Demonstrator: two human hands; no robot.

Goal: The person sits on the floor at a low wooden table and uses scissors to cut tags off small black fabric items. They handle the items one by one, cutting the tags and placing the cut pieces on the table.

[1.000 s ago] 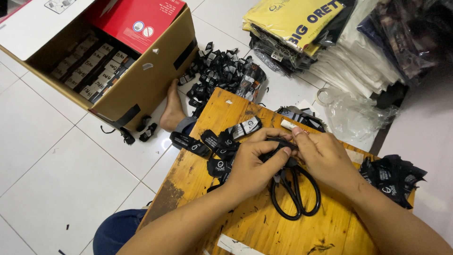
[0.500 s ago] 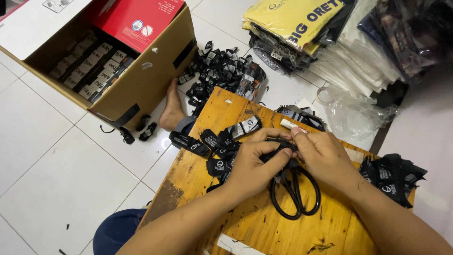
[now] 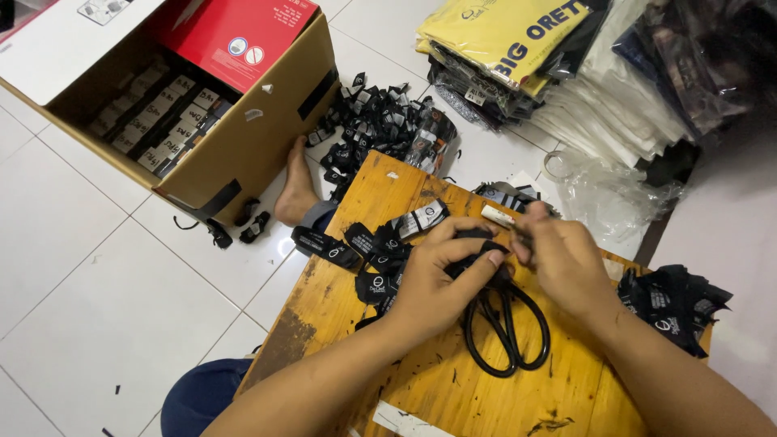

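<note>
Both hands meet over the middle of the wooden surface (image 3: pixel 453 388). The left hand (image 3: pixel 441 279) curls its fingers around a small black fabric label (image 3: pixel 477 257), thumb and forefinger pinching it from the near side. The right hand (image 3: pixel 566 263) closes on the same label from the other side, fingertips pinched together at its top edge, so the label sits squeezed between the two hands and mostly covered by them. Only a dark sliver of it shows between the thumbs, and its shape and print cannot be made out.

Just below the hands lie black scissors (image 3: pixel 506 332), handles toward the person; the blades run up under the hands and are hidden. To the left of the left hand, loose black labels (image 3: pixel 364 247) with white marks are scattered on the surface, some touching the wrist side of that hand. A second heap of black labels (image 3: pixel 668 303) sits at the right edge of the surface, well apart from the hands. A small white stick-like piece (image 3: pixel 498 215) lies just beyond the fingertips; what it is stays unclear.

On the floor beyond, a bare foot (image 3: pixel 295 190) rests beside an open cardboard box (image 3: pixel 243 154), and a pile of labels (image 3: pixel 380 125) spreads out past the far edge of the surface.
</note>
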